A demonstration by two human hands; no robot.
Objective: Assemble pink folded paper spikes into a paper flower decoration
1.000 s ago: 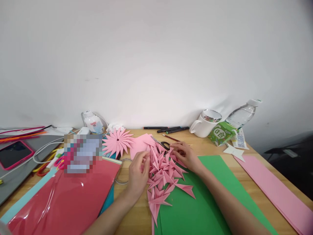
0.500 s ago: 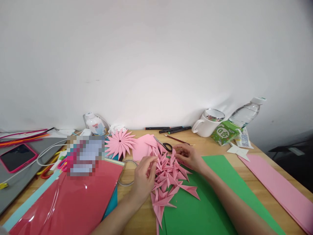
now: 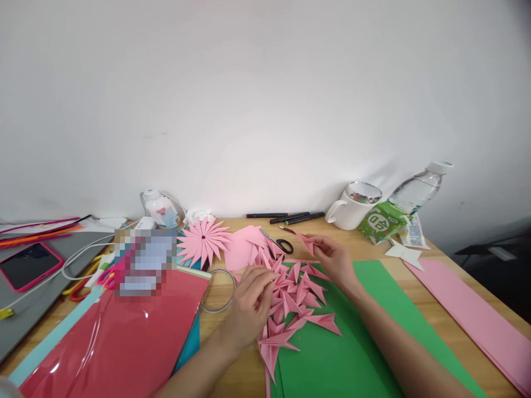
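A heap of folded pink paper pieces [image 3: 292, 301] lies on the wooden desk [image 3: 240, 365], partly over a green sheet [image 3: 332, 354]. My left hand [image 3: 251, 301] rests on the heap's left side, its fingers curled onto the folded pieces. Behind the heap, my right hand [image 3: 334, 257] is lifted a little and pinches one pink folded piece [image 3: 307, 242]. A finished pink paper flower [image 3: 203, 240] lies to the back left, next to flat pink paper [image 3: 243, 249].
Black-handled scissors [image 3: 282, 244] and pens [image 3: 296, 218] lie behind the heap. A white mug [image 3: 352, 207], a green carton [image 3: 379, 223] and a water bottle [image 3: 417, 188] stand at the back right. A red plastic folder [image 3: 112, 337], a wire ring [image 3: 219, 290], a phone [image 3: 25, 264] and a pink strip [image 3: 473, 320] are around.
My right hand has lifted off the heap with one pink folded piece pinched in it. My left hand has shifted right and down over the heap.
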